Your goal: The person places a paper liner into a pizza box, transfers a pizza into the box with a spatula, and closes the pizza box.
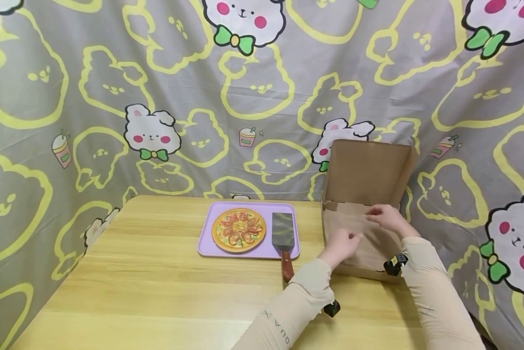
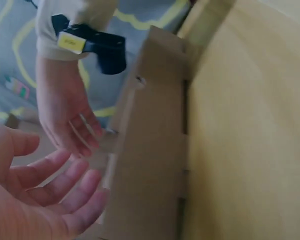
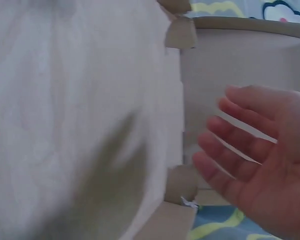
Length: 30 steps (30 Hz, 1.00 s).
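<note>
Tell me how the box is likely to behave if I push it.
The box is probably light for its size, being cardboard. Its lid may wobble or swing, since it stands raised at the far edge. The front wall could bend under a firm push, looking like thin folded card.

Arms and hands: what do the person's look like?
The left hand and right hand are bare. The left sleeve and right sleeve are cream, the left marked with dark lettering. A small black device sits at each wrist; the right one bears a yellow label.
</note>
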{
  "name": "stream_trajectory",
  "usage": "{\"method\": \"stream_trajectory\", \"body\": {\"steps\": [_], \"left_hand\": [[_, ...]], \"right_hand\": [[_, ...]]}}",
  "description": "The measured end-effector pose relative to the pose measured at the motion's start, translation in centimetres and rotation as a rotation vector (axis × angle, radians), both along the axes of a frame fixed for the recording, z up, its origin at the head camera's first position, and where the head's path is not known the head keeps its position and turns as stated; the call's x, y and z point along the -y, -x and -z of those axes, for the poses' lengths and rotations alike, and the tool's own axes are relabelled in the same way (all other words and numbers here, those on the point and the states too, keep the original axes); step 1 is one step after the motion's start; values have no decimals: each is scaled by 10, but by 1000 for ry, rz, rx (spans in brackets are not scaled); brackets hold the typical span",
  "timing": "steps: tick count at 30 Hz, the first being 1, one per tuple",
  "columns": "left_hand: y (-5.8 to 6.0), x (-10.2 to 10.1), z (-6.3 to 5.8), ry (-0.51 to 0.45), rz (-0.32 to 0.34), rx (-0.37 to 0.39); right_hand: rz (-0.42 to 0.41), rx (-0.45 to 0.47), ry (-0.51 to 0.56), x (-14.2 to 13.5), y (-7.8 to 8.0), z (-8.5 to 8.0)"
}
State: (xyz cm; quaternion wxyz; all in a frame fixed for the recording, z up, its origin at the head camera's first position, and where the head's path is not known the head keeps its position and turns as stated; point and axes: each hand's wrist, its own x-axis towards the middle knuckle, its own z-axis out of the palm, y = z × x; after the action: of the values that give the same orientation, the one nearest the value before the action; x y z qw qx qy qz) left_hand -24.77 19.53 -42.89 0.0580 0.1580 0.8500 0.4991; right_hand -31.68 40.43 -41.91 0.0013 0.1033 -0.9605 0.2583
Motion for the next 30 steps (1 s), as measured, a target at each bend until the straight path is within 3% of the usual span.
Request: {"method": "stream_trajectory", "body": {"steps": [5, 9, 16, 22, 27, 30], "left_hand": [[-1, -4, 14, -64, 50, 133], [-1, -7, 16, -32, 68, 174], [-3, -9, 13, 2, 7, 263], [-6, -9, 11, 73, -18, 279], [-5, -7, 10, 53, -21, 306], [-4, -5, 8, -34, -19, 344]], "right_hand": [[-162, 272, 24, 3, 5, 14], [-173, 403, 55, 4, 8, 17], [-107, 386, -4, -9, 11, 20], [-41, 325, -60, -25, 13, 27], [-57, 319, -48, -25, 12, 22], [-62, 290, -54, -22, 10, 15]]}}
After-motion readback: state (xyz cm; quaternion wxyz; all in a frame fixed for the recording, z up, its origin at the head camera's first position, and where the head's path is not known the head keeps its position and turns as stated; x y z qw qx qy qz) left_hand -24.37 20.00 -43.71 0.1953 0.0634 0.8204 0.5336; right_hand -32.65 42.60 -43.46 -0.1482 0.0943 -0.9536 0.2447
